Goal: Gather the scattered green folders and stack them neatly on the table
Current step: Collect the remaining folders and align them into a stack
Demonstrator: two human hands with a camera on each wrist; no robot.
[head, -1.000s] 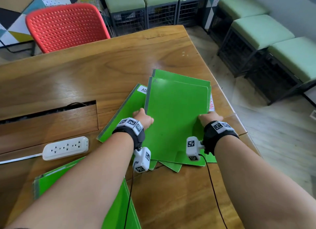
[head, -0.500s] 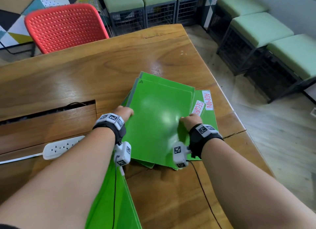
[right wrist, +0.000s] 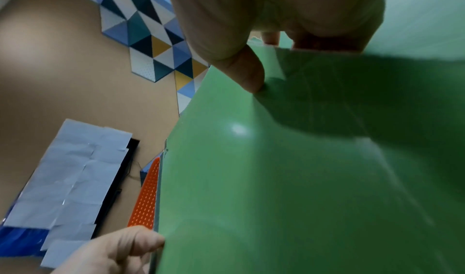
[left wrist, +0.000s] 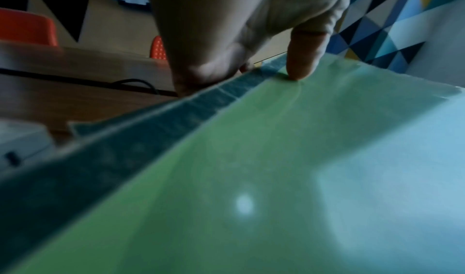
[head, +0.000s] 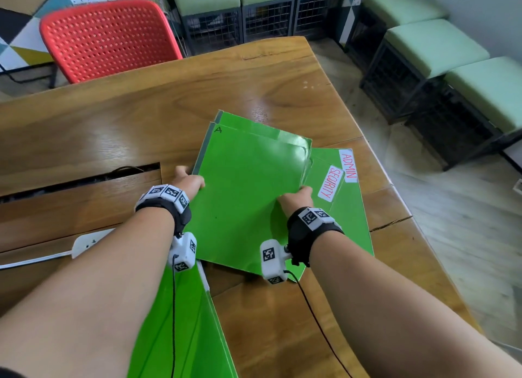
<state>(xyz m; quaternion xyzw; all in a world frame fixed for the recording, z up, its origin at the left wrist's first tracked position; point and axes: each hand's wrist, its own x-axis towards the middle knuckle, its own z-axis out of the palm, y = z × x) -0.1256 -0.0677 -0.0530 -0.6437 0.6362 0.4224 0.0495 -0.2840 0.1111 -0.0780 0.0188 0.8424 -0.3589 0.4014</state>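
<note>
Both hands hold a small stack of green folders [head: 248, 196] a little above the wooden table [head: 141, 117]. My left hand [head: 189, 180] grips its left edge; in the left wrist view the thumb [left wrist: 302, 63] presses on top of the folder [left wrist: 251, 179]. My right hand [head: 296, 198] pinches the right edge, with its thumb [right wrist: 246, 73] on the top cover [right wrist: 276, 179] and the fingers underneath. To the right, partly under the stack, lie green folders labelled SECURITY [head: 330, 185] and ADMIN [head: 348, 165]. Another green folder [head: 180, 321] lies near me under my left forearm.
A white power strip [head: 90, 242] lies left of my left wrist, below a cable slot [head: 79, 182] in the tabletop. A red chair [head: 107, 38] stands at the far side. Green-cushioned stools [head: 452, 52] line the floor on the right, past the table's right edge [head: 395, 196].
Both hands have carried the held stack leftward and turned it slightly, uncovering the SECURITY and ADMIN folders on the right. The grip on both edges is the same.
</note>
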